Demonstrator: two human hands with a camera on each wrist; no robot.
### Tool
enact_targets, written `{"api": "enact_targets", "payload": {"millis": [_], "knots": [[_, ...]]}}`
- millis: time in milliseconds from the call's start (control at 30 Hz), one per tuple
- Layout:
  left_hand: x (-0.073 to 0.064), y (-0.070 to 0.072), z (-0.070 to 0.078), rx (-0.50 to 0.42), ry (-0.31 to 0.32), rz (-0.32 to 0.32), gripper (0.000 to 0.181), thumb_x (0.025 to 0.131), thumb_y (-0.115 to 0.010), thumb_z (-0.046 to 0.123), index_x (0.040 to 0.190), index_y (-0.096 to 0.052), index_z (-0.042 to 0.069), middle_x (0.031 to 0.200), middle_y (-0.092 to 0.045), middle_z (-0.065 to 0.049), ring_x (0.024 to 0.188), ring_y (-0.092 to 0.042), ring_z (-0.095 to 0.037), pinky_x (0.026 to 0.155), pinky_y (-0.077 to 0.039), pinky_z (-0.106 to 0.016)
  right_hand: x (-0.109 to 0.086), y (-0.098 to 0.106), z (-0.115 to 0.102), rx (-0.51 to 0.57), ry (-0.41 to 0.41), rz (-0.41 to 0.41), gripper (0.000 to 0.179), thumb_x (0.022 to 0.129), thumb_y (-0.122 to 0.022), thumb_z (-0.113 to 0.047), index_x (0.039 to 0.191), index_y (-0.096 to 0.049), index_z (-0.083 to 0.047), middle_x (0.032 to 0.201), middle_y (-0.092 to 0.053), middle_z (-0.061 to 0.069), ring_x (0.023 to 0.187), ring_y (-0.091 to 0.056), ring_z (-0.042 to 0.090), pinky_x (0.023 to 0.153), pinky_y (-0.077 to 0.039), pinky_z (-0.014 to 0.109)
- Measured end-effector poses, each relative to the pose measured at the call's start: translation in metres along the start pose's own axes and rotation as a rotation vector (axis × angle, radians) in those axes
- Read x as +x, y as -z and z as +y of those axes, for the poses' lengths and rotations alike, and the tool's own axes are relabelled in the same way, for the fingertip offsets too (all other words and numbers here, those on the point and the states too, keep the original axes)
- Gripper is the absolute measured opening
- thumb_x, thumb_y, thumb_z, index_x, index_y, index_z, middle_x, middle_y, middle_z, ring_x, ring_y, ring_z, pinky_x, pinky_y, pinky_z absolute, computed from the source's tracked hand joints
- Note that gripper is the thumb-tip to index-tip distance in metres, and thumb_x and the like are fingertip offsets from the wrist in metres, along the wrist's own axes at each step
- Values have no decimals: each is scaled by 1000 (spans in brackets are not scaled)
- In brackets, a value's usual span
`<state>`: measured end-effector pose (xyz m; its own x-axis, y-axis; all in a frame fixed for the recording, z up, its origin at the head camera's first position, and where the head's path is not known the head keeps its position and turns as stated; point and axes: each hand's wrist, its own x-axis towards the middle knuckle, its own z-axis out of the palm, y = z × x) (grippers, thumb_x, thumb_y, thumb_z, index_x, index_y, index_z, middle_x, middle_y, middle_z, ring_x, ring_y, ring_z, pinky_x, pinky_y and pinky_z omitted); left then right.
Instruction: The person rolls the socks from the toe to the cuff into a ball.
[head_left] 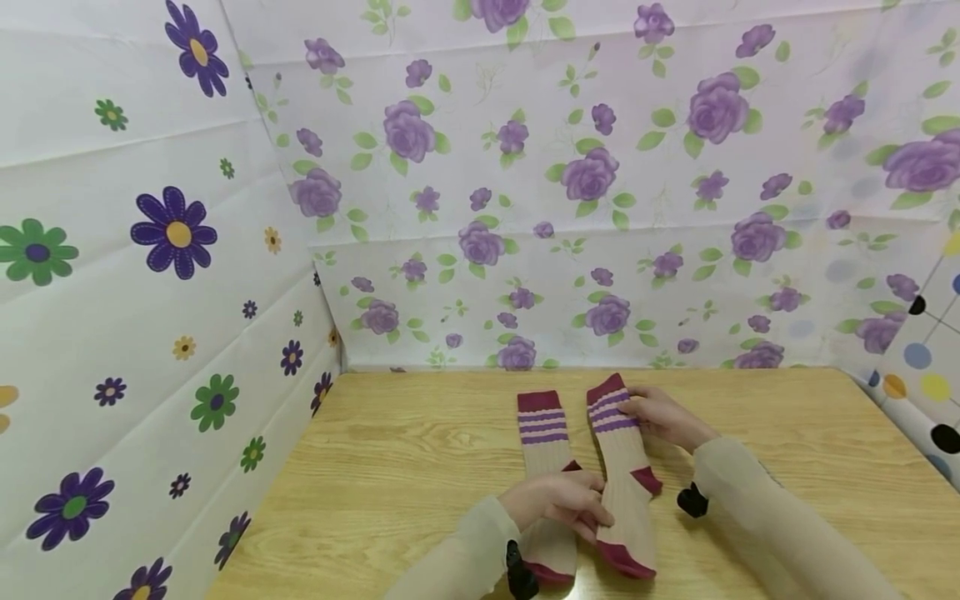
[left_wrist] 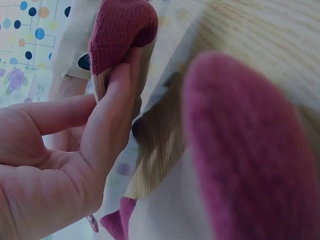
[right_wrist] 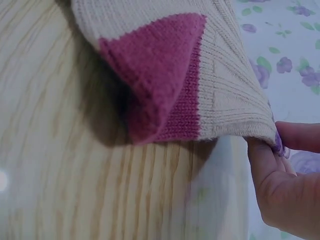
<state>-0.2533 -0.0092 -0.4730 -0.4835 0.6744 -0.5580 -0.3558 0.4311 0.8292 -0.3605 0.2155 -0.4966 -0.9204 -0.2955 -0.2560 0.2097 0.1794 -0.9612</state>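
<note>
Two cream socks with maroon cuffs, heels and toes and purple stripes are in the head view. The right-hand sock (head_left: 626, 467) is held by both hands, raised off the table in the wrist views. My left hand (head_left: 558, 502) pinches it at the foot, near the maroon toe (left_wrist: 122, 30). My right hand (head_left: 666, 417) pinches its striped leg below the cuff; the maroon heel (right_wrist: 160, 75) hangs between. The other sock (head_left: 543, 429) lies on the table to the left, partly hidden under my left hand and forearm.
The wooden table (head_left: 405, 467) runs back to a wall covering with purple roses (head_left: 408, 132). A flower-printed sheet (head_left: 176, 233) hangs on the left, and a dotted sheet (head_left: 918, 358) stands at the right. Black wrist straps (head_left: 692, 500) show below the sleeves.
</note>
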Motion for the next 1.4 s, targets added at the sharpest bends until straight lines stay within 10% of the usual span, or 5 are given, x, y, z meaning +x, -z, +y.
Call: {"api": "enact_targets", "payload": {"millis": [467, 767, 1400], "knots": [[-15, 8, -1, 80, 4, -4, 40, 89, -59, -8, 126, -48, 4, 98, -61, -5, 76, -63, -10, 73, -58, -28, 5, -11, -5, 10, 19, -28, 63, 99, -52, -17, 147, -21, 10, 125, -59, 18, 96, -65, 12, 83, -55, 31], [-25, 14, -10, 89, -29, 1, 28, 87, -62, -10, 110, -60, 5, 83, -64, -3, 69, -62, -9, 55, -53, -18, 7, -24, -13, 11, 25, -28, 63, 98, -55, -20, 146, -24, 7, 130, -56, 23, 98, -65, 16, 86, -55, 34], [-37, 35, -31, 43, -69, -120, 33, 90, -56, -10, 122, -58, 0, 94, -65, 1, 81, -62, -8, 62, -54, -19, 13, -47, -21, 38, 35, -76, 58, 99, -53, -18, 145, -27, 5, 129, -57, 20, 100, -65, 17, 88, -54, 35]]}}
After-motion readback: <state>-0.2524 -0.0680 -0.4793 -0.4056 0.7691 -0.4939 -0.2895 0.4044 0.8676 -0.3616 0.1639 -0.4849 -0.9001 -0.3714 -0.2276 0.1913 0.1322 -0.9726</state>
